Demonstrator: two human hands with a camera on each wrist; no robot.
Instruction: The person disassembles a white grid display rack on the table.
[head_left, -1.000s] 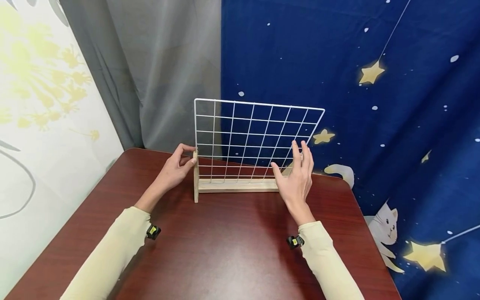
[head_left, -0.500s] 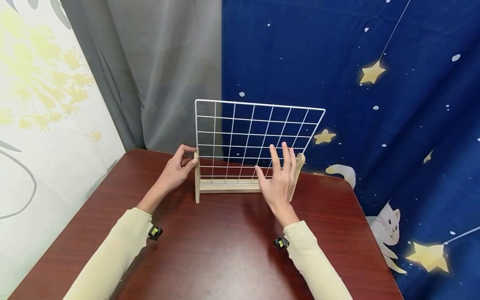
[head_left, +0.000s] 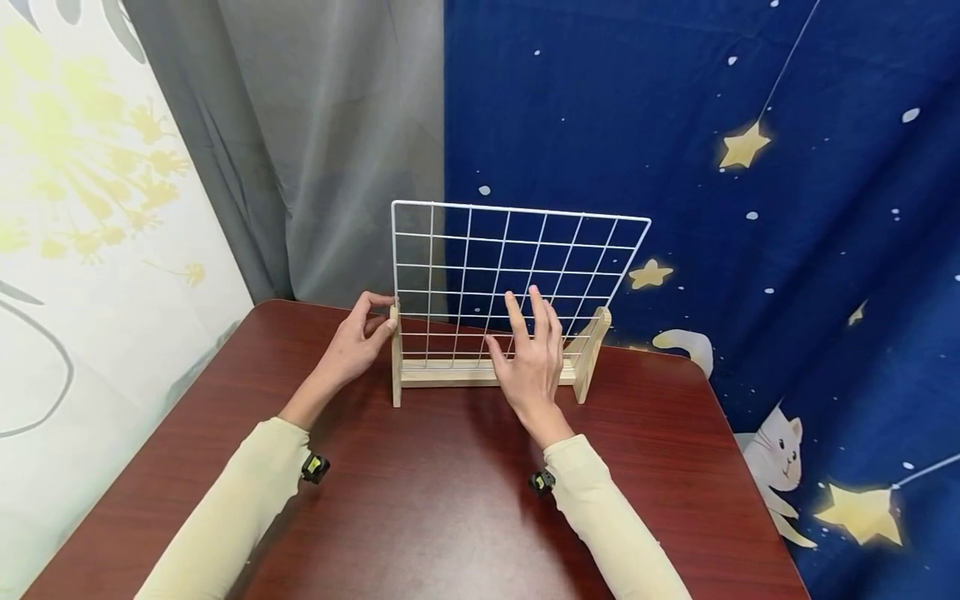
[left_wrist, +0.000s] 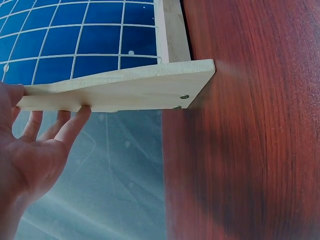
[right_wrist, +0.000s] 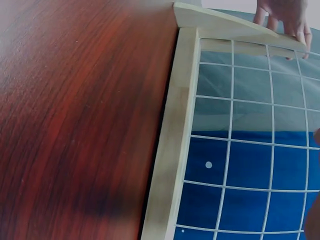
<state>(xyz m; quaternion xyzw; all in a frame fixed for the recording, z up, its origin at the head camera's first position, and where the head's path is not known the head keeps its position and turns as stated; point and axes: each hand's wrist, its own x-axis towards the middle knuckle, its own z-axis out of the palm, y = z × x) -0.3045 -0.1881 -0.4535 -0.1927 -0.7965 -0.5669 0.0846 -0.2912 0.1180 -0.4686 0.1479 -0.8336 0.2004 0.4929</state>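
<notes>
A white wire grid panel [head_left: 521, 210] stands in a pale wooden frame, leaning back from the wearer. The frame has a left side board [head_left: 396, 371], a right side board [head_left: 589, 362] and a low crossbar [head_left: 442, 377]. At the upper end of the left board, my left hand [head_left: 351, 343] pinches the wood between thumb and fingers; the left wrist view shows this board [left_wrist: 125, 91] with two screw heads low on it. My right hand [head_left: 531, 367], fingers spread, is in front of the grid's lower middle and overlaps the crossbar. Only a sliver of it shows in the right wrist view.
The frame stands toward the far side of a dark red wooden table [head_left: 435, 500]. Behind the table hang a grey curtain [head_left: 352, 150] and a blue star-patterned curtain [head_left: 637, 108]. A white patterned surface [head_left: 97, 350] rises along the left side.
My right hand has moved left from the right side board to the grid's lower middle, uncovering that board. The left hand keeps its pinch on the left board.
</notes>
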